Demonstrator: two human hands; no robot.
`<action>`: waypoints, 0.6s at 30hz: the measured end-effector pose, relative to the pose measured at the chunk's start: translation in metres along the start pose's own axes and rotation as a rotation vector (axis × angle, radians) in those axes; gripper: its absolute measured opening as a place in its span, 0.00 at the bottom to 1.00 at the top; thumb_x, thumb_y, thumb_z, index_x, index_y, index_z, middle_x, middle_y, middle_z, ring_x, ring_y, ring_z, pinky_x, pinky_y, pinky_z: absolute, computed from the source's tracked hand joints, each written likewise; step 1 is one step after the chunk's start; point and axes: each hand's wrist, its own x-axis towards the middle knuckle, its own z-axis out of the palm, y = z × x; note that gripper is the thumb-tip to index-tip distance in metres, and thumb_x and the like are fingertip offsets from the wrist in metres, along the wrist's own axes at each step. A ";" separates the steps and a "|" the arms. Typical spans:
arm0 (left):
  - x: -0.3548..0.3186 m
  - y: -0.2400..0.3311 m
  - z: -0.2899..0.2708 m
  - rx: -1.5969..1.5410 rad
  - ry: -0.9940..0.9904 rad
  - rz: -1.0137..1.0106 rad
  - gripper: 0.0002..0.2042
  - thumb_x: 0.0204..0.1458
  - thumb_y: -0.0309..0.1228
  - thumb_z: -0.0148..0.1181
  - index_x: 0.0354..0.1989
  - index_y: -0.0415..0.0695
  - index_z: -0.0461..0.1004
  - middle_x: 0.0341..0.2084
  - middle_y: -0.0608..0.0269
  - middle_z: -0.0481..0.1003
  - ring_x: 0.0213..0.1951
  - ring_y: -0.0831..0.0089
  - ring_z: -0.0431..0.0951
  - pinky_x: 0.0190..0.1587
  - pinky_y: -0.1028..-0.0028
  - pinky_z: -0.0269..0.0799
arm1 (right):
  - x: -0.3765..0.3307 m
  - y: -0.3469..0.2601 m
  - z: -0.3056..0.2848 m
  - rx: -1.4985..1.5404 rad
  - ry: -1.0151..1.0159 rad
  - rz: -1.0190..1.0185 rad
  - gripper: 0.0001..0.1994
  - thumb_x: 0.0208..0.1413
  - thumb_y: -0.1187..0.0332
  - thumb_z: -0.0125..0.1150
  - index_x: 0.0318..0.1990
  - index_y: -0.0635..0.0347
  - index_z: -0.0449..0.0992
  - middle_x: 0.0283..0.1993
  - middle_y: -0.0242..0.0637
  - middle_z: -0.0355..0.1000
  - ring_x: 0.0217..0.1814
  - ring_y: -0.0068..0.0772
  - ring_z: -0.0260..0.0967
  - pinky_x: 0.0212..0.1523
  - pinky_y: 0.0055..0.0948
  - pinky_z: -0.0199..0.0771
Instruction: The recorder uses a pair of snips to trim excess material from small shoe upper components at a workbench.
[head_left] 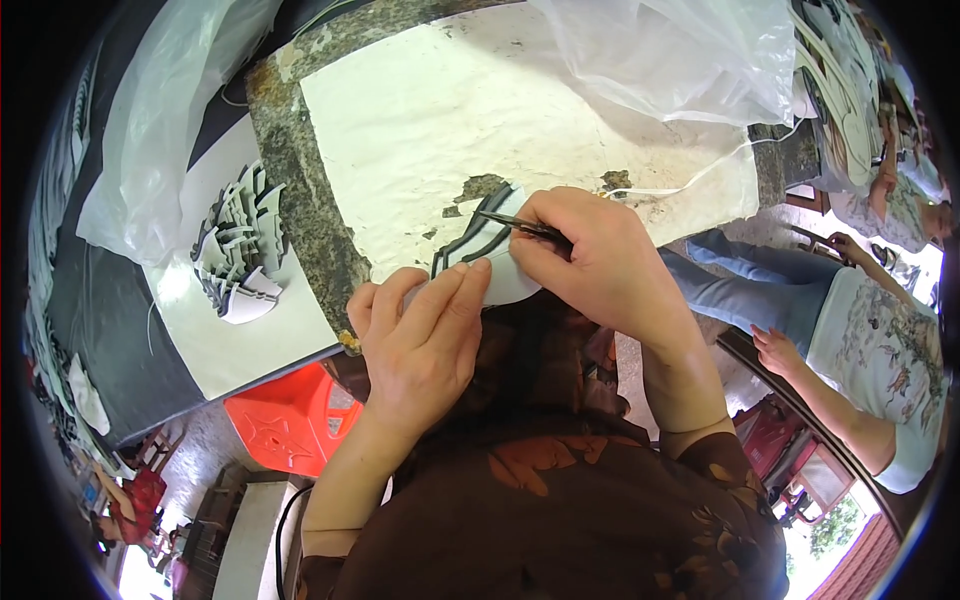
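Observation:
A white curved piece with black edging (509, 277), like a shoe-upper part, lies at the near edge of the paper-covered work board (400, 130). My left hand (418, 340) holds it down, fingertips pressed on its lower left part; the thumb is mostly hidden. In my right hand (600, 255) is a thin dark pointed tool, perhaps tweezers (527, 225), gripped between thumb and fingers. Its tip touches or hovers just over the black edging; I cannot tell which.
A pile of similar white, black-edged pieces (240, 240) rests on a white sheet (185, 325) at left. Clear plastic (680, 60) covers the board's far right, and another plastic bag (165, 130) lies far left. A red stool (285, 420) stands below. Another person (850, 330) is at right.

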 end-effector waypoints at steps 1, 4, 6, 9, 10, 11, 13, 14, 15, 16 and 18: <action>0.000 0.000 0.000 0.009 -0.002 -0.001 0.18 0.48 0.25 0.71 0.51 0.46 0.85 0.42 0.72 0.80 0.43 0.68 0.75 0.49 0.67 0.62 | 0.000 0.000 0.000 0.000 0.001 0.000 0.07 0.56 0.69 0.65 0.34 0.64 0.76 0.28 0.42 0.70 0.29 0.41 0.69 0.33 0.35 0.69; 0.001 0.002 0.001 0.013 0.000 -0.007 0.18 0.49 0.26 0.71 0.51 0.46 0.84 0.42 0.72 0.80 0.44 0.68 0.74 0.50 0.66 0.62 | 0.001 0.002 -0.001 -0.021 -0.007 -0.006 0.08 0.56 0.68 0.64 0.34 0.63 0.76 0.28 0.42 0.70 0.29 0.41 0.69 0.33 0.35 0.69; 0.002 0.003 0.001 0.021 -0.004 -0.007 0.17 0.50 0.27 0.71 0.51 0.47 0.84 0.41 0.72 0.80 0.44 0.68 0.74 0.50 0.66 0.62 | 0.002 0.003 -0.002 -0.016 0.021 -0.006 0.08 0.56 0.68 0.64 0.34 0.64 0.76 0.28 0.42 0.71 0.29 0.41 0.69 0.33 0.35 0.69; 0.006 0.006 -0.001 0.033 -0.018 -0.005 0.17 0.50 0.27 0.71 0.51 0.48 0.84 0.40 0.72 0.79 0.43 0.68 0.74 0.50 0.66 0.62 | 0.004 0.007 -0.009 -0.018 0.046 0.013 0.08 0.56 0.68 0.64 0.35 0.64 0.76 0.28 0.43 0.71 0.29 0.40 0.69 0.34 0.35 0.69; 0.008 0.007 -0.001 0.040 -0.029 -0.005 0.17 0.50 0.28 0.71 0.51 0.48 0.84 0.40 0.72 0.78 0.43 0.68 0.74 0.51 0.66 0.62 | 0.005 0.008 -0.011 -0.020 0.048 0.014 0.08 0.56 0.68 0.64 0.35 0.64 0.76 0.28 0.43 0.71 0.29 0.40 0.69 0.34 0.35 0.69; 0.009 0.007 -0.001 0.039 -0.028 -0.004 0.17 0.50 0.28 0.71 0.51 0.48 0.84 0.40 0.72 0.78 0.43 0.68 0.74 0.51 0.66 0.62 | 0.005 0.010 -0.012 -0.013 0.047 0.009 0.08 0.56 0.67 0.64 0.35 0.65 0.76 0.28 0.43 0.71 0.29 0.40 0.69 0.34 0.35 0.69; 0.011 0.008 0.001 0.065 -0.035 0.009 0.17 0.51 0.29 0.71 0.51 0.50 0.85 0.37 0.73 0.76 0.42 0.68 0.73 0.50 0.66 0.62 | 0.008 0.012 -0.014 -0.006 0.046 0.004 0.09 0.57 0.67 0.64 0.35 0.65 0.76 0.28 0.43 0.71 0.29 0.39 0.69 0.34 0.34 0.69; 0.012 0.008 0.001 0.064 -0.035 0.010 0.17 0.51 0.29 0.71 0.51 0.50 0.85 0.37 0.73 0.76 0.42 0.68 0.73 0.50 0.66 0.62 | 0.010 0.013 -0.016 -0.027 0.045 -0.012 0.09 0.57 0.67 0.64 0.35 0.65 0.76 0.28 0.43 0.71 0.29 0.39 0.69 0.34 0.34 0.69; 0.014 0.009 0.000 0.070 -0.055 0.014 0.17 0.51 0.29 0.71 0.51 0.50 0.85 0.36 0.73 0.75 0.42 0.68 0.73 0.50 0.66 0.61 | 0.011 0.013 -0.017 -0.047 0.044 -0.027 0.10 0.57 0.66 0.64 0.35 0.66 0.76 0.28 0.43 0.71 0.30 0.38 0.68 0.34 0.34 0.69; 0.015 0.009 0.000 0.076 -0.074 0.018 0.17 0.51 0.29 0.71 0.52 0.51 0.85 0.34 0.73 0.74 0.41 0.69 0.73 0.50 0.66 0.61 | 0.013 0.013 -0.019 -0.048 0.046 -0.026 0.10 0.57 0.66 0.64 0.35 0.66 0.76 0.28 0.43 0.71 0.30 0.38 0.68 0.34 0.34 0.69; 0.018 0.010 0.001 0.075 -0.073 0.024 0.18 0.51 0.29 0.71 0.52 0.51 0.84 0.33 0.73 0.72 0.41 0.69 0.72 0.49 0.66 0.61 | 0.016 0.013 -0.021 -0.043 0.040 -0.010 0.11 0.57 0.66 0.63 0.35 0.66 0.76 0.28 0.44 0.71 0.29 0.40 0.68 0.34 0.34 0.69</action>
